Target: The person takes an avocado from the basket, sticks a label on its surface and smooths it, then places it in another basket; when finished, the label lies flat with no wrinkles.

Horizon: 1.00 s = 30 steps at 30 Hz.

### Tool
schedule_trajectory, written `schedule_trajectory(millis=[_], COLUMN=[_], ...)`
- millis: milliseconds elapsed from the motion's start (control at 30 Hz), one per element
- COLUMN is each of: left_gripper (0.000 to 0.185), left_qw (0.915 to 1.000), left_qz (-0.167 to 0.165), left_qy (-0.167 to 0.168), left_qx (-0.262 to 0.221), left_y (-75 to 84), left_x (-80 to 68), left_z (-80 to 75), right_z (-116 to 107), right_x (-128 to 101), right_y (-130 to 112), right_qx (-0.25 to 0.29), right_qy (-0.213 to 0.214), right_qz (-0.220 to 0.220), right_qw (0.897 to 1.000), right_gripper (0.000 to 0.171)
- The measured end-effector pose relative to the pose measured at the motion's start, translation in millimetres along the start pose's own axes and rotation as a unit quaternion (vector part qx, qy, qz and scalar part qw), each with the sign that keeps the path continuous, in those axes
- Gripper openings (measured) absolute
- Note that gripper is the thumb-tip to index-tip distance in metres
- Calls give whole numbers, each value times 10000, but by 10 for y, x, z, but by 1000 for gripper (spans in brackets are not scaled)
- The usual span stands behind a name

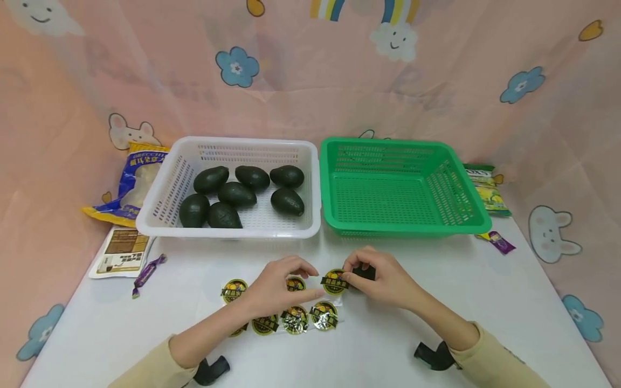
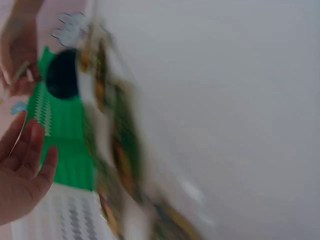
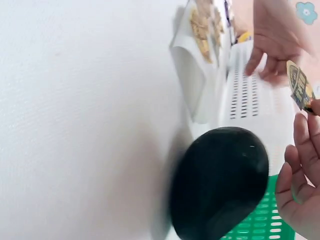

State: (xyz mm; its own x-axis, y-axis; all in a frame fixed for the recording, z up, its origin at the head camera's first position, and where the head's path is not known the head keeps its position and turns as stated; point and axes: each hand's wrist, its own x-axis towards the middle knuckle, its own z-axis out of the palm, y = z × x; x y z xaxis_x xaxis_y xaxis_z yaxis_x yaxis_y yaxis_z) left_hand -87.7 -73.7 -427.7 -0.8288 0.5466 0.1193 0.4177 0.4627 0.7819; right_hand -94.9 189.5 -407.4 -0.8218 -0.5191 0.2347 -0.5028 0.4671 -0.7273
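My right hand (image 1: pixel 383 275) pinches a round black-and-gold sticker (image 1: pixel 332 281) between thumb and index finger; the right wrist view shows the sticker (image 3: pixel 300 86) lifted off the table. Just below and partly hidden by that hand, a dark avocado (image 1: pixel 365 272) lies on the table, large in the right wrist view. My left hand (image 1: pixel 281 285) hovers over the sheet of stickers (image 1: pixel 295 319), thumb and fingers spread apart with nothing between them. In the left wrist view the left hand (image 2: pixel 25 175) has loosely extended fingers. That sheet is blurred there.
A white basket (image 1: pixel 228 233) with several avocados stands behind the hands, a green basket (image 1: pixel 402 202) to its right. Snack packets (image 1: pixel 133 186) and a purple candy (image 1: pixel 147 275) lie at left; more packets (image 1: pixel 487 188) and another candy (image 1: pixel 499 241) are at right.
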Motion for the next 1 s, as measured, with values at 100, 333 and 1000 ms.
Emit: schedule_trajectory(millis=[100, 333, 1000], left_gripper=[14, 13, 16], left_qw=[9937, 9805, 9988], left_qz=[-216, -1037, -338], left_qy=[205, 159, 316], left_qx=[-1076, -1665, 137], left_y=[159, 287, 199], left_x=[112, 340, 649], left_z=[5, 99, 443], right_z=[-68, -200, -241], right_x=[-31, -160, -298], right_y=[-38, 33, 416], right_qx=[83, 345, -1113], right_qy=[-68, 225, 940], right_qz=[269, 1588, 155], right_qw=[9996, 9864, 9892], right_gripper=[11, 7, 24])
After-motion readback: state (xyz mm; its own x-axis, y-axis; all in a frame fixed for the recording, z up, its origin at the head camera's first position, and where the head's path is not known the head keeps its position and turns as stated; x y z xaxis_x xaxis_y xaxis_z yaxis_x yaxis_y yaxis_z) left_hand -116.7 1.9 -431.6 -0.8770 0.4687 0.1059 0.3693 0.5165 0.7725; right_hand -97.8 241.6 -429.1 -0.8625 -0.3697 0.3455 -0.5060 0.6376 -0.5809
